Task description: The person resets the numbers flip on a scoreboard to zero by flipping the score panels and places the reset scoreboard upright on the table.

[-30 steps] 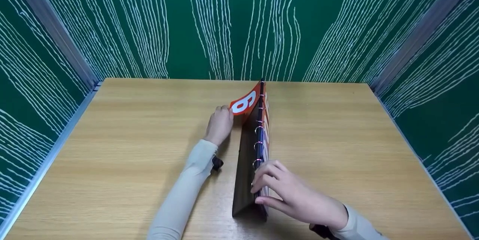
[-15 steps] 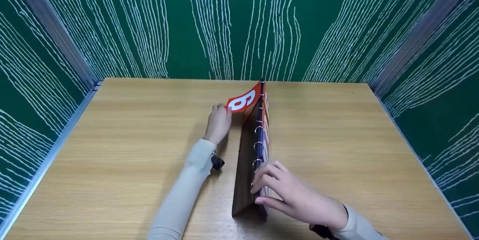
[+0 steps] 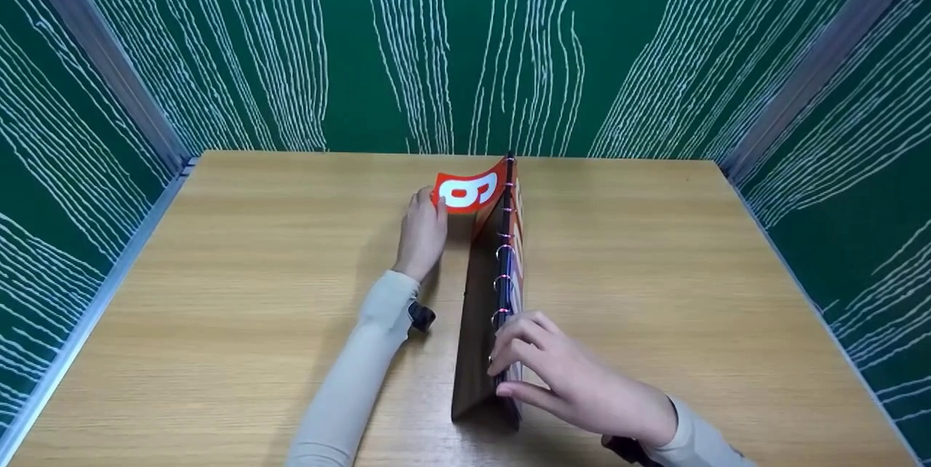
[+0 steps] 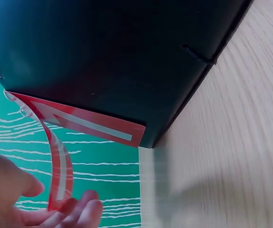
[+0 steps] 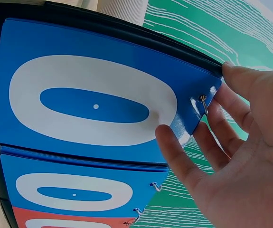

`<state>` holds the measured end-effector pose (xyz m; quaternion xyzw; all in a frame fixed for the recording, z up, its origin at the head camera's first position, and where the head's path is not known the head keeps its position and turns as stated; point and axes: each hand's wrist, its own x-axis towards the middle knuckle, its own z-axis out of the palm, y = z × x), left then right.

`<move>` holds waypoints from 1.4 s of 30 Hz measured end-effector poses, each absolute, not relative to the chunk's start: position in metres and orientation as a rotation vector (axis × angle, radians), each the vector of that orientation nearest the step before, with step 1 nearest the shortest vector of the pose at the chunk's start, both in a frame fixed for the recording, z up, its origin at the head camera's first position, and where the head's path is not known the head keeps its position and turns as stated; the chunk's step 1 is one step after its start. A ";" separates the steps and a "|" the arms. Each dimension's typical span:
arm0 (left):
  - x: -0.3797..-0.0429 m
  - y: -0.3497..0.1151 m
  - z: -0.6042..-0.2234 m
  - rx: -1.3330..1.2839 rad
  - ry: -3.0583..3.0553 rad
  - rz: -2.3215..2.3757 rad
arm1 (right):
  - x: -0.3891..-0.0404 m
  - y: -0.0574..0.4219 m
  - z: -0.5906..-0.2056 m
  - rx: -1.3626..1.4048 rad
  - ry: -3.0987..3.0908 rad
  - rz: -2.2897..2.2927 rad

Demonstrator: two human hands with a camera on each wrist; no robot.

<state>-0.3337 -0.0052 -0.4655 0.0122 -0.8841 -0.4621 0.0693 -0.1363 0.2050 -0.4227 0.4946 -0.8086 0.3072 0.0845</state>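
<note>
A black flip scoreboard (image 3: 476,350) stands like a tent on the table, metal rings along its top edge. At its far end my left hand (image 3: 422,234) holds the free end of a red card (image 3: 467,193) with a white figure, looking like a 6. The card bows outward from its rings. In the left wrist view another red card (image 4: 89,124) lies against the black back. My right hand (image 3: 574,380) grips the near end of the top edge, fingers over to the back. In the right wrist view a fingertip overlaps a blue card (image 5: 131,61) with a white 0.
The wooden table (image 3: 240,270) spreads out on both sides of the scoreboard. Green walls (image 3: 473,52) with white wavy lines enclose it at the back and sides. A smaller blue card (image 5: 74,164) and a red one (image 5: 79,216) hang beside the large blue card.
My left hand has moved slightly farther away and left, drawing the red card's free end out from the back, so its figure shows more fully. My right hand and the scoreboard stay put.
</note>
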 end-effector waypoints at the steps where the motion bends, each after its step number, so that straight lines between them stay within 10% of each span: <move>1: -0.334 -0.006 -0.464 0.045 -2.640 -1.415 | -0.136 0.205 -0.422 1.474 -2.415 0.915; 42: -0.326 0.002 -0.413 -0.291 -2.119 -1.784 | -0.136 0.205 -0.423 1.482 -2.384 0.872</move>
